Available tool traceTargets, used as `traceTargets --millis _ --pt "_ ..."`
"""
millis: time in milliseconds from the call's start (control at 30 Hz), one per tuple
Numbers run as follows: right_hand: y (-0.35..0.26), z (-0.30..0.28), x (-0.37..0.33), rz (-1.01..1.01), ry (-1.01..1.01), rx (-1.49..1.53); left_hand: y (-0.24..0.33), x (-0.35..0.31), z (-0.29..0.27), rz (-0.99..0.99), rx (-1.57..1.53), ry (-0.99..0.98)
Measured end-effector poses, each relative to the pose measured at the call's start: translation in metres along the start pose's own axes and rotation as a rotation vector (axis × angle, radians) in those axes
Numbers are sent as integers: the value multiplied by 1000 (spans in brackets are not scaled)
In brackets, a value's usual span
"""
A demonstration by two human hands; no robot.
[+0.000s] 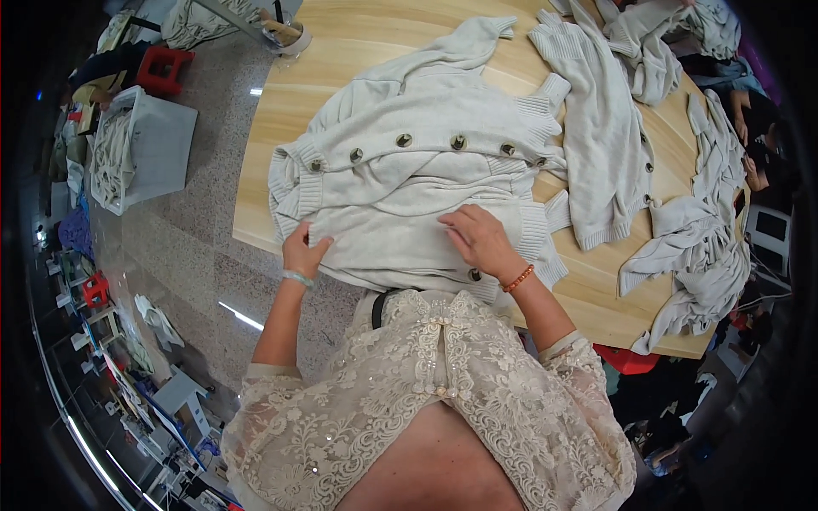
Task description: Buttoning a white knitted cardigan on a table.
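Nearest is the wearer's beige lace top [400, 366], its front meeting the edge of the wooden table [588, 285]. Just beyond it, a cream knitted cardigan [409, 111] lies across the near half of the tabletop, folded and rumpled, a row of dark buttons running from left to right. The left hand [304, 254], with a pale bracelet [298, 278] at its wrist, rests at the garment's lower left edge, thumb and forefinger set wide apart. The right hand [480, 241], with an orange beaded bracelet [519, 278], lies over the near panel, fingers loosely curved and thumb apart; whether either hand pinches cloth cannot be told. On the right, a red object [626, 359] shows beneath the table edge. A second cardigan [596, 153] lies close against the ribbed right end of the first, crowding that side; farther right, a crumpled heap of cream knitwear [694, 247] covers the table's rim. Left of the table, on the speckled floor [217, 153], stands a pale plastic bin [162, 145] filled with similar knits, with a red stool [162, 70] behind it. At the far left corner of the tabletop sits a small container [294, 41]. Beyond the right edge, another person's arm [740, 119] is partly visible.
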State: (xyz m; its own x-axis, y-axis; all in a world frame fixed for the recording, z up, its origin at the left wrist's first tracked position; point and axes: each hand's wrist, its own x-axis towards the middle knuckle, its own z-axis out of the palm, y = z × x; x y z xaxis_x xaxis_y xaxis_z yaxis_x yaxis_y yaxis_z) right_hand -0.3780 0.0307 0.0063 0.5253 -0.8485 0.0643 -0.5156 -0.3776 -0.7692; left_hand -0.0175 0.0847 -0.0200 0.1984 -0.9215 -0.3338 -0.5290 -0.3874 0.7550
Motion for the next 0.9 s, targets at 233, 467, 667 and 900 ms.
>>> traceTargets --millis 233,467,667,900 --pt "-71 40 48 -381 -62 265 109 -45 -23 467 -118 -385" --pt "-12 -34 1 -21 -135 -21 69 -18 -70 269 -416 4" --pt "6 -159 -47 438 -97 -102 59 13 -49 238 -261 6" --pt "30 -147 -16 449 328 -798 14 65 9 158 -361 57"
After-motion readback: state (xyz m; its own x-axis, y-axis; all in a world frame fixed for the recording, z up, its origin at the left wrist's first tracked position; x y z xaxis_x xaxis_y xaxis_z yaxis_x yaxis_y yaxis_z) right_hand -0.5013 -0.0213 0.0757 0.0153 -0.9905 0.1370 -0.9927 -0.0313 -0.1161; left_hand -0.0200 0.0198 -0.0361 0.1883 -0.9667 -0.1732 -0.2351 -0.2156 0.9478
